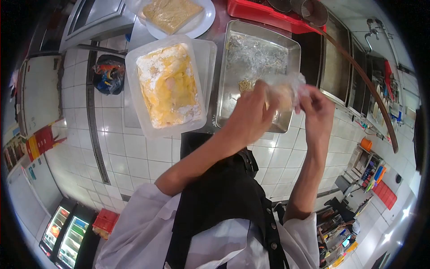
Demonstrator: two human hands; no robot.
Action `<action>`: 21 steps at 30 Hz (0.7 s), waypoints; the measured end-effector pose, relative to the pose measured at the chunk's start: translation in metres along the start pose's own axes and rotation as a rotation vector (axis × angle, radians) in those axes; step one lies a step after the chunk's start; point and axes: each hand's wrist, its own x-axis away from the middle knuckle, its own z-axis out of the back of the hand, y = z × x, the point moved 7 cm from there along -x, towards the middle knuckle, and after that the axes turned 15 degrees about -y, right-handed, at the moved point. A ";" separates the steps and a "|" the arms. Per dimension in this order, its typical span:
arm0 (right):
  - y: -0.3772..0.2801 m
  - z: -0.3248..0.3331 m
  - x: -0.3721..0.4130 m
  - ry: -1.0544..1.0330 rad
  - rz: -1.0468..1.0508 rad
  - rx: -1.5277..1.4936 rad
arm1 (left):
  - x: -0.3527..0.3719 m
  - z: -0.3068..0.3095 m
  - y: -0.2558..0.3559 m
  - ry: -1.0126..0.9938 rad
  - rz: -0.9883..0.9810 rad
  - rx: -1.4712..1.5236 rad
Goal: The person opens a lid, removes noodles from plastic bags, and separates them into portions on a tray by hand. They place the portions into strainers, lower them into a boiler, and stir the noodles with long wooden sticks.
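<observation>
Holding clear plastic bag point(286, 89), apparently of noodles, above metal tray point(222, 96) on table: left hand point(251, 114) fingers wrapped round bulk, right hand point(319, 110) fingers pinching bag's edge; bag's long axis spans hand to hand.

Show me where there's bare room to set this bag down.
The metal tray is mostly bare, just a few noodle strands near the bag. Elsewhere is crowded: the plastic tub crowds its left side, the plate and red crate close the far edge.

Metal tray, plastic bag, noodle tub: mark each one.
Metal tray point(224, 85): head view, left wall.
Plastic bag point(293, 85): head view, crinkled top.
Noodle tub point(132, 89): head view, left rim.
</observation>
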 end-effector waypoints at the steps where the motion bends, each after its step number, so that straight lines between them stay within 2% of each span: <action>1: -0.004 -0.001 -0.010 0.007 0.009 -0.006 | -0.009 0.003 -0.004 -0.003 -0.007 -0.009; 3: -0.014 -0.005 -0.027 -0.009 0.020 -0.113 | -0.033 0.022 0.004 0.115 -0.236 -0.173; 7: -0.020 -0.002 -0.056 -0.024 0.143 -0.317 | -0.070 0.046 0.005 0.034 -0.235 -0.130; 10: -0.024 0.009 -0.071 0.063 0.168 -0.322 | -0.075 0.065 0.048 0.257 -0.558 -0.496; 11: -0.027 0.011 -0.075 0.083 0.147 -0.203 | -0.080 0.069 0.061 0.250 -0.568 -0.506; 12: -0.031 0.012 -0.078 0.100 0.127 -0.084 | -0.091 0.070 0.074 0.130 -0.488 -0.561; 13: -0.039 0.014 -0.082 0.105 0.145 -0.091 | -0.104 0.071 0.082 0.017 -0.410 -0.618; 15: -0.058 0.014 -0.080 0.106 0.169 0.142 | -0.122 0.077 0.092 -0.026 -0.431 -0.670; 17: -0.056 0.012 -0.086 0.106 0.244 0.005 | -0.125 0.075 0.102 -0.079 -0.452 -0.716; 19: -0.063 0.015 -0.090 0.108 0.332 -0.126 | -0.109 0.086 0.132 0.009 -0.595 -0.605; 21: -0.072 0.019 -0.088 0.114 0.465 -0.354 | -0.100 0.089 0.155 0.025 -0.619 -0.528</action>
